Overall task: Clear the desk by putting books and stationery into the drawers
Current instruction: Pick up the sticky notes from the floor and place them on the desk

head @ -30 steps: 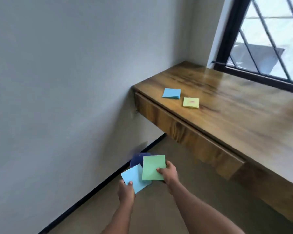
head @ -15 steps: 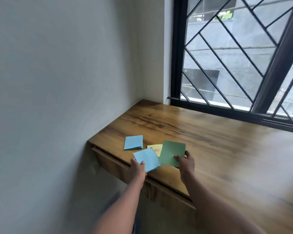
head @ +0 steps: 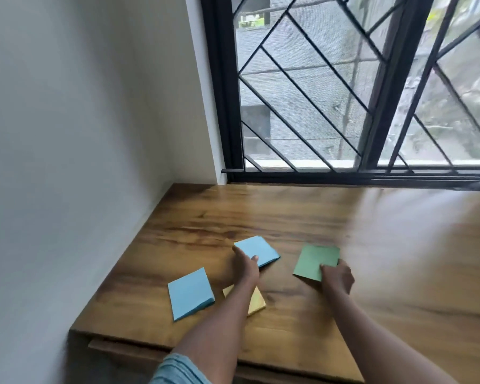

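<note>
Left hand (head: 245,268) pinches a square light-blue pad (head: 257,251) by its near edge, and right hand (head: 337,277) grips a flat green pad (head: 315,260) the same way, hands apart. Second blue pad (head: 190,293) lies left of the left wrist, with a yellow pad (head: 257,302) under that forearm, all on the glossy wood-grain desk (head: 302,217).

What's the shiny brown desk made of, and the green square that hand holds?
The brown desk looks like varnished wood: dark grain streaks, glossy glare. The green square pad, held by the right hand, seems matte paper, thin and flat.
</note>
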The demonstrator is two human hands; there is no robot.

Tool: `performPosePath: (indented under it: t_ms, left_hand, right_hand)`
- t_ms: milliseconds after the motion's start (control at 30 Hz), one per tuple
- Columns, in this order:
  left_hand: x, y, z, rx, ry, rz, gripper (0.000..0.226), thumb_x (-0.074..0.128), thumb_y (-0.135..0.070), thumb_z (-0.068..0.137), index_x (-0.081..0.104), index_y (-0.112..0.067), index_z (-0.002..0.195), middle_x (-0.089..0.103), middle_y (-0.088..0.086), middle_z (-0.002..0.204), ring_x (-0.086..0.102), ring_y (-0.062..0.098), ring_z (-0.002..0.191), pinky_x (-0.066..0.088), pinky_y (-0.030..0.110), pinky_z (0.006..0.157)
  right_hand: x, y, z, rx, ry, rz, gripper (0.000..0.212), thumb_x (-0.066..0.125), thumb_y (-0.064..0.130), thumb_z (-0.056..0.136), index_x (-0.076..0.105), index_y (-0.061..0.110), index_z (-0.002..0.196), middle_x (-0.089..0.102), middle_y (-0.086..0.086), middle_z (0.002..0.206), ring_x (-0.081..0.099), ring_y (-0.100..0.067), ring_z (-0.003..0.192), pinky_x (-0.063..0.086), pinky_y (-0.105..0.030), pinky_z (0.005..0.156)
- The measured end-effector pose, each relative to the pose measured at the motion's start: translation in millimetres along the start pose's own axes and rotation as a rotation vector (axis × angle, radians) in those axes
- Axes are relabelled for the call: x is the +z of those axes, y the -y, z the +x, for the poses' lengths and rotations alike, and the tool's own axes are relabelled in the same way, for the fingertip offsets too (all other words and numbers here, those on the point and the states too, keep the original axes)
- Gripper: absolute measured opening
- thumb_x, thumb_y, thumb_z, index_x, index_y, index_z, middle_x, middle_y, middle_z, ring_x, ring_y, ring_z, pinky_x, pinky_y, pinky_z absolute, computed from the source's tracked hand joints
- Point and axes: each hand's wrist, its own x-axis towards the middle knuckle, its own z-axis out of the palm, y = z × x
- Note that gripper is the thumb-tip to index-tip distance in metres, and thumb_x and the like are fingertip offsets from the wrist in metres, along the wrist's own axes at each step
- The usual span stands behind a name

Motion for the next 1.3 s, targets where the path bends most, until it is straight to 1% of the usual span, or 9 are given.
performPosePath:
  t_ms: [233, 400, 533, 600, 733, 833, 967, 1100, 1300]
  left_hand:
    - [-10.5, 8.8, 9.6, 0.239, -0.051, 0.140, 0.051, 0.040, -0.018, 0.101, 0.024, -0.008, 0.149, 0.024, 0.010, 0.156, 0.029, 0.025, 0.140, 0.027, 0.030, 0.113]
    - [-19.5, 33.8, -14.6, 0.552, -0.111, 0.188, 0.041, 0.036, -0.009, 0.100, 0.044, -0.003, 0.140, 0.041, 0.012, 0.147, 0.037, 0.025, 0.137, 0.031, 0.029, 0.113]
    - [-28.4, 64.3, -38.0, 0.748, -0.178, 0.303, 0.043, 0.037, -0.011, 0.081, 0.073, 0.001, 0.100, 0.074, 0.014, 0.099, 0.072, 0.027, 0.092, 0.057, 0.033, 0.078]
    - [-31.0, 88.5, -53.7, 0.747, -0.117, 0.414, 0.043, 0.039, -0.014, 0.077, 0.075, -0.002, 0.096, 0.075, 0.010, 0.096, 0.074, 0.022, 0.088, 0.058, 0.030, 0.073]
    - [-28.8, 148.2, -90.8, 0.785, -0.021, 0.553, 0.048, 0.038, -0.015, 0.081, 0.065, -0.001, 0.118, 0.067, 0.012, 0.120, 0.066, 0.027, 0.110, 0.030, 0.028, 0.111]
    - [-32.3, 175.1, -129.7, 0.745, 0.023, 0.649, 0.052, 0.026, -0.026, 0.093, 0.052, -0.007, 0.133, 0.048, 0.004, 0.140, 0.058, 0.019, 0.121, 0.020, 0.025, 0.115]
    - [-36.3, 204.4, -139.0, 0.768, 0.086, 0.714, 0.050, 0.008, -0.026, 0.100, -0.018, -0.016, 0.141, -0.022, -0.002, 0.151, -0.008, 0.019, 0.149, -0.007, 0.027, 0.118]
    - [-34.5, 208.5, -145.1, 0.701, 0.091, 0.718, 0.060, 0.026, -0.009, 0.099, -0.002, -0.019, 0.152, -0.007, 0.000, 0.160, -0.003, 0.016, 0.149, 0.005, 0.028, 0.122]
    - [-42.4, 200.8, -167.6, 0.639, 0.070, 0.791, 0.056, 0.026, -0.011, 0.099, 0.009, -0.013, 0.152, 0.013, 0.006, 0.160, 0.012, 0.019, 0.149, 0.009, 0.033, 0.121]
  right_hand:
    - [7.8, 3.4, -24.6, 0.008, -0.089, -0.223, 0.050, 0.051, 0.018, 0.094, 0.031, 0.003, 0.137, 0.039, -0.025, 0.135, 0.040, -0.041, 0.125, 0.038, -0.044, 0.099]
    - [4.6, -16.8, -49.4, -0.139, -0.093, -0.457, 0.047, 0.045, 0.020, 0.096, 0.030, 0.004, 0.137, 0.032, -0.020, 0.135, 0.038, -0.038, 0.118, 0.036, -0.040, 0.099]
    - [4.1, -39.1, -80.1, -0.296, -0.085, -0.519, 0.044, 0.045, 0.016, 0.095, 0.035, 0.004, 0.136, 0.034, -0.018, 0.139, 0.034, -0.036, 0.127, 0.033, -0.040, 0.105]
    - [3.3, -54.6, -103.1, -0.425, -0.069, -0.556, 0.044, 0.046, 0.014, 0.095, 0.038, 0.003, 0.136, 0.036, -0.018, 0.142, 0.033, -0.034, 0.132, 0.031, -0.038, 0.109]
    - [4.2, -98.5, -156.0, -0.828, -0.011, -0.610, 0.039, 0.050, 0.007, 0.082, 0.064, 0.000, 0.117, 0.062, -0.016, 0.125, 0.061, -0.029, 0.115, 0.047, -0.032, 0.098]
    - [4.8, -138.5, -184.4, -0.950, 0.179, -0.746, 0.050, 0.046, 0.018, 0.074, 0.062, 0.007, 0.120, 0.064, -0.008, 0.124, 0.064, -0.023, 0.112, 0.021, -0.026, 0.111]
    - [2.5, -174.4, -199.3, -1.054, 0.246, -0.907, 0.061, 0.035, 0.017, 0.070, 0.053, 0.006, 0.127, 0.051, -0.005, 0.134, 0.036, -0.022, 0.134, 0.008, -0.031, 0.112]
    - [1.8, -166.7, -209.6, -0.976, 0.227, -0.961, 0.060, 0.031, 0.015, 0.066, 0.071, 0.005, 0.110, 0.070, -0.010, 0.113, 0.067, -0.024, 0.106, 0.051, -0.037, 0.093]
    - [0.3, -159.8, -223.6, -0.906, 0.194, -0.963, 0.061, 0.028, 0.023, 0.063, 0.075, 0.002, 0.097, 0.075, -0.011, 0.096, 0.073, -0.025, 0.090, 0.056, -0.039, 0.080]
